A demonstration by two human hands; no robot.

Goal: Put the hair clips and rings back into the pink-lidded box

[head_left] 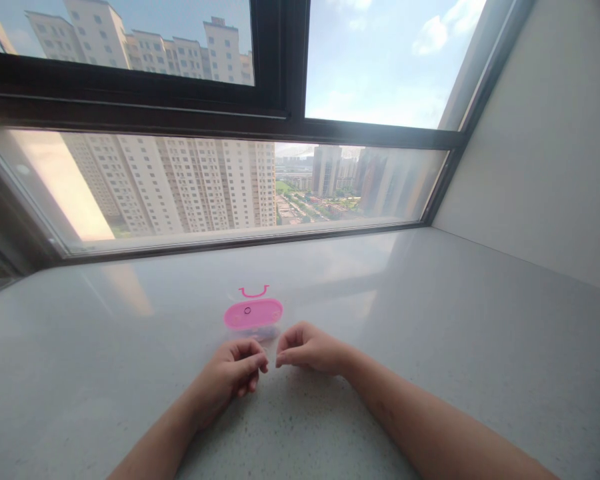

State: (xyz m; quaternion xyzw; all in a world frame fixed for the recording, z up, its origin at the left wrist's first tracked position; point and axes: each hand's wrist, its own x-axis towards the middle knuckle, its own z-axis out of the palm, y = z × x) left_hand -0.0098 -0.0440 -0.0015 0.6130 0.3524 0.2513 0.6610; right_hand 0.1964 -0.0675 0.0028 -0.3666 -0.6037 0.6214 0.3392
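Note:
My left hand (235, 369) is closed in a pinch, thumb against its curled fingers, low over the pale counter. Just to its right, my right hand (313, 348) is also pinched, its fingertips pointing at the left ones across a small gap. Whatever either pinch holds, if anything, is too small or hidden to make out. Right behind the hands is an oval pink lid (265, 312) on a clear container (260, 332), partly covered by my left hand. A small black ring (247, 311) lies on the lid. Beyond it lies a thin pink handle (254, 294), apart from the lid.
The speckled pale counter (430, 333) runs to a dark-framed window (220, 243) at the back. A white wall (545, 147) rises on the right. Tall buildings and sky show through the glass, and light reflects off the countertop.

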